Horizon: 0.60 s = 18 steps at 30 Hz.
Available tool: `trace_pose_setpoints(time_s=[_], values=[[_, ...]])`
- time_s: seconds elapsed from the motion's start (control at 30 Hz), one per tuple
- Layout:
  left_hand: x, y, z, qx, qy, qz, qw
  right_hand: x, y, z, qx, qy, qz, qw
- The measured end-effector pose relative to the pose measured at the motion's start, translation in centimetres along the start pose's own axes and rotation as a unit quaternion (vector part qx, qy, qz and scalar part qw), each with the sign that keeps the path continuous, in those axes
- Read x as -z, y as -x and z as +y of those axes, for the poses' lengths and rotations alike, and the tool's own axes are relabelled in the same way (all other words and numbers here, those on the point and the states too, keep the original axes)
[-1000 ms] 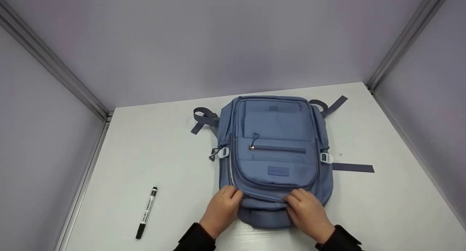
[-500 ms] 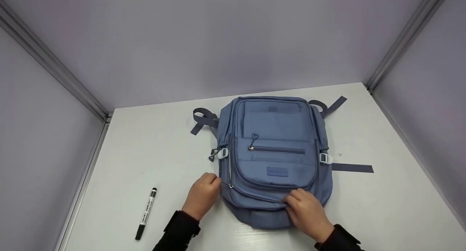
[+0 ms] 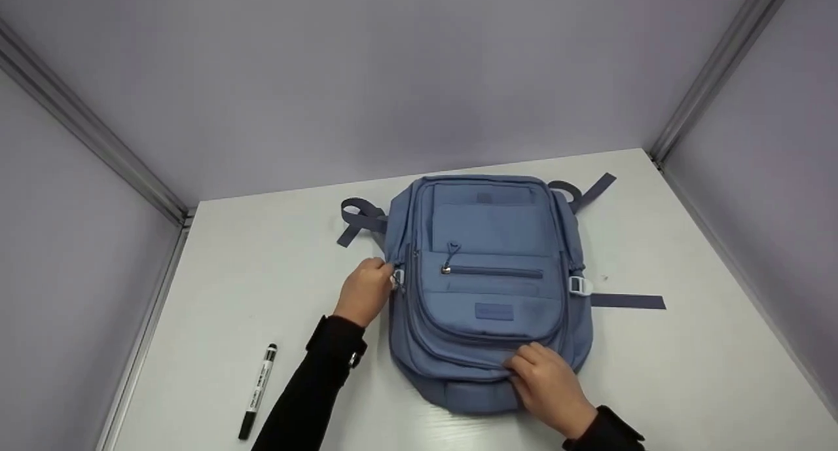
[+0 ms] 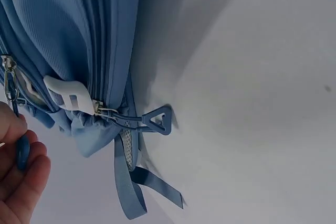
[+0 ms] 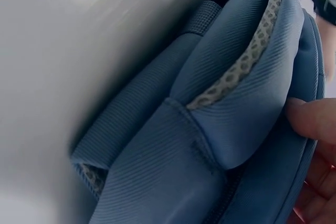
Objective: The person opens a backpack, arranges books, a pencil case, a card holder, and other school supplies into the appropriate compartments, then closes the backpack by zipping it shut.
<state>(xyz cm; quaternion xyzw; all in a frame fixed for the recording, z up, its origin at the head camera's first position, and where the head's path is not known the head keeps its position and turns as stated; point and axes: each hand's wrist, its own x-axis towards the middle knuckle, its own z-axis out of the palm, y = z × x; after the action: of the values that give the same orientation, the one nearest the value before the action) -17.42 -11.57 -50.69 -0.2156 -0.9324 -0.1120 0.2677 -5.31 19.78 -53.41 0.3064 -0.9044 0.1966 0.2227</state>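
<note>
A blue backpack (image 3: 497, 232) lies front up on the white table. At its left side my left hand (image 3: 365, 287) is beside the white side buckle. In the left wrist view, the thumb and fingers pinch the blue cord pull (image 4: 22, 153) of a metal zipper slider (image 4: 8, 62). Another zipper pull (image 4: 157, 120) with a triangular end hangs loose past the buckle (image 4: 68, 94). My right hand (image 3: 546, 382) grips the fabric at the lower front edge of the bag. In the right wrist view its thumb presses on a blue panel, next to a mesh-edged padded part (image 5: 231, 77).
A black-and-white marker pen (image 3: 257, 391) lies on the table (image 3: 281, 274) at left. Dark straps spread out from the bag, one strap (image 3: 628, 301) to the right. Grey-white panels (image 3: 393, 78) wall in the back and both sides.
My left hand has drawn the zipper pull from the lower left corner up the left side to the buckle, and the zipper gap there has closed. The right hand stays in place.
</note>
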Motion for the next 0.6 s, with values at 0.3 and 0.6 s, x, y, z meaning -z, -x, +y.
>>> trace_pose_setpoints(time_s=[0.3,0.6], values=[[-1.6,-3.9,-1.1,0.063,0.021,-0.018,0.9976,-0.1,-0.1,0.0,0.002,-0.003,0.006,1.000],[-2.8,-6.2,-1.4,0.144,0.049,-0.032,0.9879,0.0,-0.2,0.1,0.012,-0.002,0.012,1.000]])
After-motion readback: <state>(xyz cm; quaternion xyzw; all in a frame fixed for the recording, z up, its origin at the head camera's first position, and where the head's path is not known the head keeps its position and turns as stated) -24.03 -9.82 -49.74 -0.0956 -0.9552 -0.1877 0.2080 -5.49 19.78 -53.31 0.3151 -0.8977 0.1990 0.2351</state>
